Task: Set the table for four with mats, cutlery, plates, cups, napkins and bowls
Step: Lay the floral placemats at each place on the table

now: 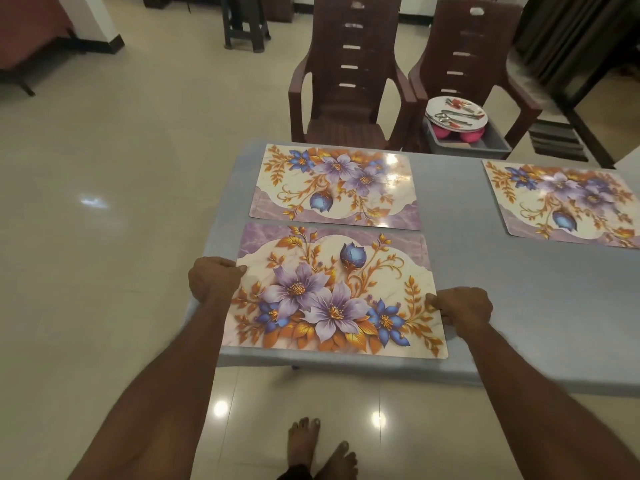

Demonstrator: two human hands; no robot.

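bare forearms (162, 382), no sleeves visible; bare feet (320, 448); dark trouser hem.

Setting: dining area of a home.
Floor: glossy cream tiles (104, 168) reflecting ceiling lights.
Seating: two brown moulded plastic armchairs (349, 81) drawn near the far edge of the table; a dark stool (246, 22) stands farther back.
Table: grey-covered dining table (519, 306) bearing floral placemats (332, 292).
Tableware: stacked plates with cutlery (455, 114) over a grey tub (485, 145) on one chair.
Occupant: bare feet (322, 448) on the tiles.
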